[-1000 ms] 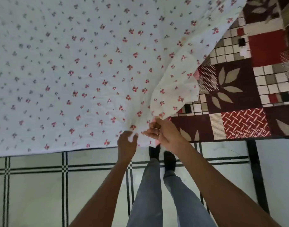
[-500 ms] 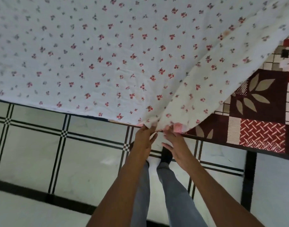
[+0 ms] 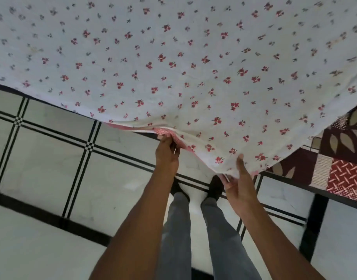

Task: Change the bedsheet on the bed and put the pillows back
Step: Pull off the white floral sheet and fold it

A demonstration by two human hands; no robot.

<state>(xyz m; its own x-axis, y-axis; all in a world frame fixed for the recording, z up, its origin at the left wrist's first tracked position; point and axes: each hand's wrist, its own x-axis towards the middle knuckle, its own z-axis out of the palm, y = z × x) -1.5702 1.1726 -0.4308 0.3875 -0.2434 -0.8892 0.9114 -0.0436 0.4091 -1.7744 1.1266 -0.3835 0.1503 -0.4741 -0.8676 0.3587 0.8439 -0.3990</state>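
Observation:
A white bedsheet (image 3: 173, 57) with small red flowers fills the upper half of the head view, spread out in the air above the floor. My left hand (image 3: 167, 152) grips its near hem, where a pink underside shows. My right hand (image 3: 239, 178) holds the same hem further right, thumb on top and fingers under the cloth. The bed (image 3: 343, 158), covered in a dark red and brown patchwork print with leaf shapes, shows at the right edge, partly hidden by the sheet. No pillows are in view.
The floor (image 3: 52, 158) is pale tile with black double lines and a dark band across the near side. My legs in grey trousers (image 3: 177, 229) and dark shoes stand between my arms. The bed's dark frame edge (image 3: 315, 219) runs down at the right.
The sheet has swung right and outward, covering more of the patchwork bed. My hands, close together before, have moved apart along the hem. The view has shifted toward the floor.

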